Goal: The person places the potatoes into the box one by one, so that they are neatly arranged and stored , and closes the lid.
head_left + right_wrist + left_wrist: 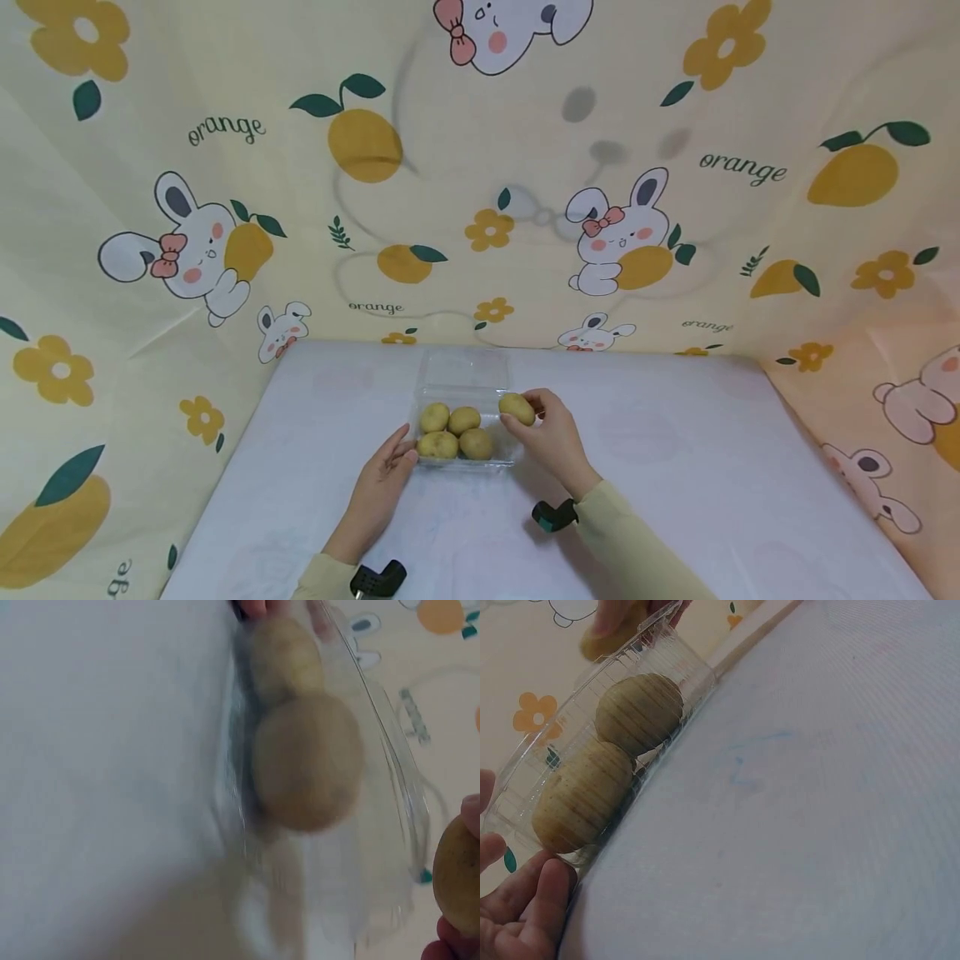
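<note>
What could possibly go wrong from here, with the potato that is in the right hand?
The right hand holds the potato with its fingers and thumb, so this rounded thing might slip. If it fell inside, it could knock the four other potatoes. The clear plastic container looks light and might slide if bumped, though the left hand is at its left end.

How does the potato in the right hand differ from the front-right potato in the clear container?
Hold: the held potato is pinched by the right hand, while the front-right potato sits in the clear container with no hand on it.
Shape: in the head view, the held potato looks oval and slanted, the front-right potato rounder.
Colour: the held potato looks yellower, the front-right potato browner.
Shared: neither looks peeled.
</note>
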Tool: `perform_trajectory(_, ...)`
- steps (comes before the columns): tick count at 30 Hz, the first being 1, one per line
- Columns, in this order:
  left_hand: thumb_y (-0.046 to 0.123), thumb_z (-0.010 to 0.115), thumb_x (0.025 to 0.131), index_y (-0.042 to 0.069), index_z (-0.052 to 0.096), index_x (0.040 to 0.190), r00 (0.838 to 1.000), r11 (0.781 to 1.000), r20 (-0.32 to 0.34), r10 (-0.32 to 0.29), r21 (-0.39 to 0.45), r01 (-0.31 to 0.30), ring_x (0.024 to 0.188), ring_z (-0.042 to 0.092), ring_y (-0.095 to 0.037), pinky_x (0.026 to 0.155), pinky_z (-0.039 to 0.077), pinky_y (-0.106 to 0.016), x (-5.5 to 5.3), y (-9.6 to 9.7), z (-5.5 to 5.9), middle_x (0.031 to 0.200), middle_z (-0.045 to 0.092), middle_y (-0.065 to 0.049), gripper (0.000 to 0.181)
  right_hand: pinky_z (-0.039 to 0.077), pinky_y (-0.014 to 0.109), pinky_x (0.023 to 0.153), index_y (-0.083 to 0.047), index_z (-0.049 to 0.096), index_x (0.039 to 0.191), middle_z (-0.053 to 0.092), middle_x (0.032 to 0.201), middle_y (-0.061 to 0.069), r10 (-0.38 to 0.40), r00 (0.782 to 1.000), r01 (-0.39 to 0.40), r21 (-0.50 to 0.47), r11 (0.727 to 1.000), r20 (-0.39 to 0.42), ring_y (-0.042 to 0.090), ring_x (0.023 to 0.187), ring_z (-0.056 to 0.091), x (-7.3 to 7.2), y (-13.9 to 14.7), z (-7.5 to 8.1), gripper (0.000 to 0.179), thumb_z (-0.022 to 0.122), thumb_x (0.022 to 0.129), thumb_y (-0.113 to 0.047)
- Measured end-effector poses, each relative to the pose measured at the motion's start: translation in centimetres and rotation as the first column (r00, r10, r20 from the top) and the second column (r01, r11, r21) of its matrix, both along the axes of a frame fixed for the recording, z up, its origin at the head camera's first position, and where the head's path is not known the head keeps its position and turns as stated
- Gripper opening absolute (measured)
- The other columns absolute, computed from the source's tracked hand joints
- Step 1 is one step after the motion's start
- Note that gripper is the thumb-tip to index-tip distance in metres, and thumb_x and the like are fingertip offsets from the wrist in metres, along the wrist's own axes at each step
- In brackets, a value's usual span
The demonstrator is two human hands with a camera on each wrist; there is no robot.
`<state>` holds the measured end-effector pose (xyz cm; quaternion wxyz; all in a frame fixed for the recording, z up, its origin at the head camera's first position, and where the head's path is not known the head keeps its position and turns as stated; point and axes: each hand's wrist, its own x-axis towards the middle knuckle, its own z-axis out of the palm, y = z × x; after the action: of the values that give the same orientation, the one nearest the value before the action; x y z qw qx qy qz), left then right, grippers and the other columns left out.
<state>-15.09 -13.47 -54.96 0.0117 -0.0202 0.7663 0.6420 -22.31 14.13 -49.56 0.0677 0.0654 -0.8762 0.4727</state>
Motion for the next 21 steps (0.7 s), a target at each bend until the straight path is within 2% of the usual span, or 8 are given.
perform_trajectory(6, 0.038, 0.054, 0.099, 0.022, 0.038, 0.149, 1.0, 1.0, 0.001, -0.001, -0.003, 0.001, 0.122, 0.052, -0.02, 0.103, 0.042, -0.042, 0.0, 0.0, 0.0, 0.133, 0.055, -0.003, 0.054, 0.046, 0.038, 0.082, -0.011, 0.064, 0.109, 0.061, 0.102, -0.001, 0.021, 1.0, -0.02, 0.05, 0.999, -0.02, 0.022, 0.099, 0.053, -0.2, -2.0, 0.1, 0.045, 0.08, 0.078, -0.041)
perform_trajectory(11, 0.037, 0.055, 0.099, 0.022, 0.039, 0.148, 1.0, 1.0, 0.002, 0.001, 0.003, -0.001, 0.122, 0.052, -0.02, 0.103, 0.042, -0.042, -0.1, 0.0, 0.0, 0.133, 0.056, -0.003, 0.053, 0.04, 0.04, 0.086, -0.012, 0.066, 0.109, 0.06, 0.101, -0.004, -0.007, 1.0, 0.01, 0.143, 0.99, -0.024, 0.025, 0.107, 0.047, -0.5, -2.9, -0.3, 0.046, 0.081, 0.077, -0.042)
perform_trajectory(17, 0.038, 0.055, 0.099, 0.022, 0.039, 0.148, 1.0, 1.0, -0.003, -0.002, 0.001, 0.002, 0.121, 0.053, -0.019, 0.103, 0.043, -0.041, -0.1, -0.1, -0.1, 0.132, 0.056, -0.002, 0.054, 0.028, 0.039, 0.093, -0.012, 0.067, 0.11, 0.062, 0.098, -0.004, -0.011, 0.997, 0.031, 0.257, 0.966, -0.077, 0.022, 0.104, 0.043, -0.7, -3.4, -0.6, 0.046, 0.081, 0.077, -0.042)
perform_trajectory(21, 0.04, 0.055, 0.098, 0.023, 0.039, 0.148, 1.0, 1.0, -0.004, -0.006, 0.003, 0.006, 0.121, 0.053, -0.018, 0.103, 0.043, -0.04, -0.1, -0.2, -0.1, 0.132, 0.056, -0.001, 0.055, 0.025, 0.04, 0.095, -0.012, 0.067, 0.109, 0.063, 0.097, -0.003, -0.007, 0.995, 0.036, 0.303, 0.952, -0.095, 0.023, 0.101, 0.043, -0.8, -3.7, -0.7, 0.045, 0.081, 0.077, -0.041)
